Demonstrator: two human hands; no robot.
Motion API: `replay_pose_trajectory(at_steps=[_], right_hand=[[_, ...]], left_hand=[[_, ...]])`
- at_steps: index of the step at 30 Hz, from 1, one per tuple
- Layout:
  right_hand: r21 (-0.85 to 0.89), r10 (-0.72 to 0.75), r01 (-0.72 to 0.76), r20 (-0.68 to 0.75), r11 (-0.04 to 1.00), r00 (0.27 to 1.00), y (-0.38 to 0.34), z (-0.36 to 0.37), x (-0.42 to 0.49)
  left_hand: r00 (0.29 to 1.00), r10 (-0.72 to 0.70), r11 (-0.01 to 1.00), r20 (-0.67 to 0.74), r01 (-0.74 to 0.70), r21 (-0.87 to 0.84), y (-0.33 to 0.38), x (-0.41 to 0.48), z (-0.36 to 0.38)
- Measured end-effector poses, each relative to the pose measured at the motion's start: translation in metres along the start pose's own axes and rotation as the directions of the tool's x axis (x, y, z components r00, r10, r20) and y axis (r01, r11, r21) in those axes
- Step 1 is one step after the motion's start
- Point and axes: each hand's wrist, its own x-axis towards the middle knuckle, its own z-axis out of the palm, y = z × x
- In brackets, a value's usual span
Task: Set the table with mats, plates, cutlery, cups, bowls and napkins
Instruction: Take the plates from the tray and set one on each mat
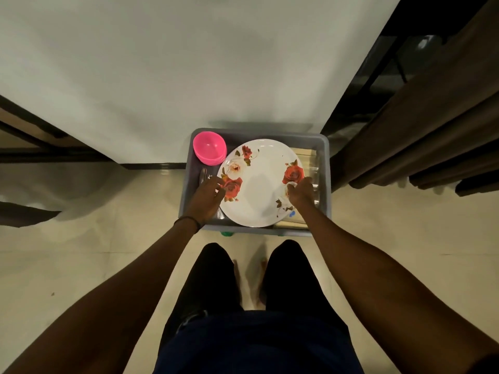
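A white plate with red rose prints (260,184) lies tilted in a grey plastic tub (325,168) on the floor. My left hand (208,197) grips the plate's left rim with curled fingers. My right hand (301,194) grips its right rim. Pink bowls (209,147) are stacked in the tub's far left corner. Metal cutlery (203,175) shows just past my left hand. Clear cups (314,171) and beige mats (306,152) lie at the tub's right side, partly hidden by the plate.
The white table (189,63) spreads just beyond the tub. Dark brown curtains (432,125) hang at the right. A dark chair frame (32,130) stands at the left. My legs and bare feet stand on the beige tiled floor (108,225) in front of the tub.
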Motion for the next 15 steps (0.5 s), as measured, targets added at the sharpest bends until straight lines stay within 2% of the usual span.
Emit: replay_pose_trajectory(at_steps=[5,9,12,15], right_hand=[[0.107,0.107,-0.107,0.005,0.988,0.994,-0.002,-0.007,0.014],[0.202,0.163,-0.177,0.082,0.963,0.983,0.001,-0.018,0.011],[0.339,0.233,-0.269,0.143,0.902,0.962,0.004,-0.015,0.003],[0.396,0.207,-0.263,0.179,0.880,0.962,0.006,-0.013,0.000]], left_hand=[[0.999,-0.051,0.998,0.000,0.051,-0.037,-0.004,0.005,-0.001],[0.998,-0.067,0.997,-0.015,0.066,-0.047,0.007,-0.003,-0.007],[0.998,-0.055,0.997,-0.005,0.055,-0.045,0.018,-0.009,-0.012],[0.996,-0.083,0.995,0.018,0.084,-0.048,0.020,-0.006,-0.015]])
